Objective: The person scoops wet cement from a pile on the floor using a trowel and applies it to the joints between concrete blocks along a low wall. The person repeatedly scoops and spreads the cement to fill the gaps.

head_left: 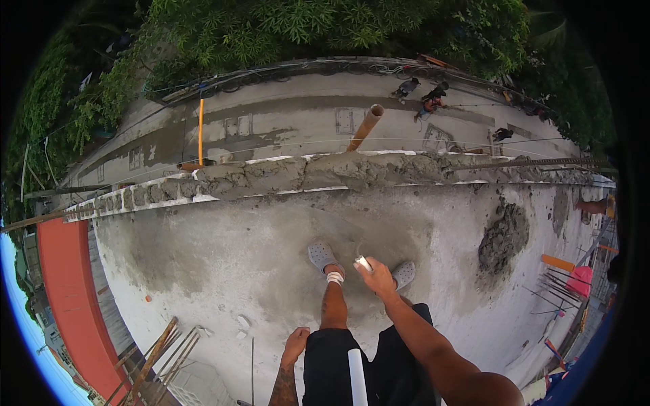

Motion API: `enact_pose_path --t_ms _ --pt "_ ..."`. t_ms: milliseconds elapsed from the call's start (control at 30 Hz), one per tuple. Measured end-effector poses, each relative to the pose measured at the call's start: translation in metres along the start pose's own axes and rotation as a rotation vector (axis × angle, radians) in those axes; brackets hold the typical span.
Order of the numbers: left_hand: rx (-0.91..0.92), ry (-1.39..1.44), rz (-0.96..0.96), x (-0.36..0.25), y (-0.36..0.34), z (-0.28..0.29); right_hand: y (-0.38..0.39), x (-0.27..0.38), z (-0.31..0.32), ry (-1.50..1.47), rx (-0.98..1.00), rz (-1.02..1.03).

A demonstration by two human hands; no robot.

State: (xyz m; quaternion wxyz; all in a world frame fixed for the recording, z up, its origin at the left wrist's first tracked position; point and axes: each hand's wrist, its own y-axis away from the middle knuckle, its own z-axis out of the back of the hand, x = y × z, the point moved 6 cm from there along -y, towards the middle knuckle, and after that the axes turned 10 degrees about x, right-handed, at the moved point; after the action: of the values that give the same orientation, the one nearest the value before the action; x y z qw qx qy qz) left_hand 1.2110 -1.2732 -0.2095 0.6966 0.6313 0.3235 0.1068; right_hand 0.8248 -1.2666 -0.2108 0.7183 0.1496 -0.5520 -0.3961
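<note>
Right hand gripping a white stub above a mortar-stained concrete slab.
The right hand (380,279)'s fingers close around the white stub (364,263), held between the grey clogs (323,256), short of the slab (271,284)'s far edge; the left hand (295,344) hangs beside the black shorts (330,362), fingers loosely curled, and I cannot tell whether they hold anything. Wet mortar (352,170) tops the low wall along that far edge; a mortar heap (502,238) lies toward the slab's right edge.

Right arm (428,335) is extended forward and inward, right hand (379,277) closed — left arm (285,384) is held lower, left hand (295,343) positioned beside left leg (334,308).
</note>
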Motion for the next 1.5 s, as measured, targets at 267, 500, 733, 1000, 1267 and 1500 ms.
enact_pose_path --t_ms 267,500,733,1000,1267,1500 --pt "0.266 -0.669 0.222 -0.064 -0.019 -0.093 0.137 -0.291 0.123 -0.507 -0.439 -0.698" --pt "0.273 -1.173 0.321 -0.118 -0.034 -0.154 0.286 -0.396 0.265 -1.284 -1.233 -0.54" --pt "0.303 -1.594 0.076 -0.252 -0.044 -0.318 0.479 -0.336 0.494 -0.964 -1.869 -0.092" --pt "0.528 -1.786 -0.145 -0.314 -0.049 -0.544 0.491 -0.417 0.592 -0.653 -2.149 0.141" --pt "0.594 -1.877 -0.412 -0.384 -0.129 -0.741 0.359 -0.568 0.595 -1.167 -1.378 -0.581" --pt "0.727 -1.799 -0.366 -0.38 -0.172 -0.857 0.263 -0.605 0.587 -1.341 -0.981 -0.604"
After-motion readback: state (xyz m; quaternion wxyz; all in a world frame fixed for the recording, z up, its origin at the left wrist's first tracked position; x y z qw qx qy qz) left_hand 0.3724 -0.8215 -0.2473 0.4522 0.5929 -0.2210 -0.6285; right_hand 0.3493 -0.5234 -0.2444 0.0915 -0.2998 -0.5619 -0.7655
